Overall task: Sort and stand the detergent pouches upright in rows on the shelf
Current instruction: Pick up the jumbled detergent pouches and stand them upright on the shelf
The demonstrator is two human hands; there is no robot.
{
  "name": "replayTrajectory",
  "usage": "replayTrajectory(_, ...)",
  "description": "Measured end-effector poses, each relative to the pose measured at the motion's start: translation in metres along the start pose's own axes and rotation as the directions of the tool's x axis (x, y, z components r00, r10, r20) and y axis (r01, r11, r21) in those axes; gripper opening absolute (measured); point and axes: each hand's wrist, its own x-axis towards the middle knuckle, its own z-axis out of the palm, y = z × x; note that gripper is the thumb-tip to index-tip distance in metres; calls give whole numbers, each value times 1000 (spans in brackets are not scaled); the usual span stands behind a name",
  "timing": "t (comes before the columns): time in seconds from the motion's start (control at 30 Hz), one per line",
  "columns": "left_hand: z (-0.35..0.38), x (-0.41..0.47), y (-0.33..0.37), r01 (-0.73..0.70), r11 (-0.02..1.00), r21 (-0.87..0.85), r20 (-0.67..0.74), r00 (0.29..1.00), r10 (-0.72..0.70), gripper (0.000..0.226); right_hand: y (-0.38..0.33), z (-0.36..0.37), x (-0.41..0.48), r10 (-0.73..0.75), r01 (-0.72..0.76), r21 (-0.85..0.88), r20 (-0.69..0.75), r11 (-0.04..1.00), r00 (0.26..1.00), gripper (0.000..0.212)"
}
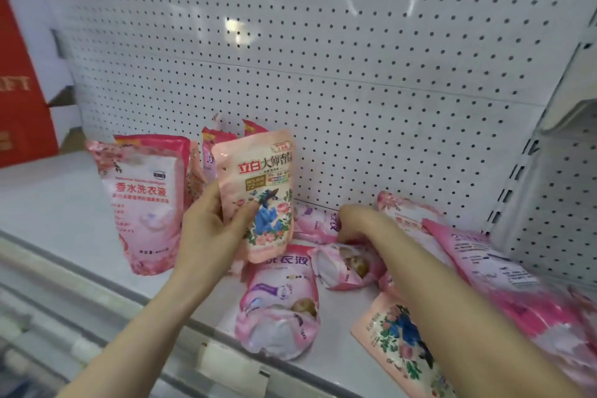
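Head view: left hand point(210, 229) grips upright pouch point(261, 171), right hand point(358, 220) touches crumpled pouch point(342, 268).

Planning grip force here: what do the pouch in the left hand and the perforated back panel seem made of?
Pouch in the left hand: likely soft plastic film, printed, slight sheen; wrinkled edges. Back panel: probably white painted sheet metal, semi-gloss; punched holes, streaky reflections.

A shop: white pegboard backing point(355, 74), metal display shelf point(48, 197) with label rail point(106, 291), stocked pink detergent pouches point(142, 203)
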Motion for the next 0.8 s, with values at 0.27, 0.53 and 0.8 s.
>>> replayTrajectory(0.27,-24,-2,-9,-10,1000,17,-25,1000,11,36,-11,6,1,-3,-43,-137,-317,990,948,20)
replayTrajectory(0.53,-40,-1,-15,42,999,-27,-1,999,-42,32,-11,-56,5,138,19,221,-673,975,727,17)
replayTrajectory(0.8,-52,0,-20,58,998,-33,0,998,-58,28,-39,-82,19,-299,447,-40,-795,894,527,15)
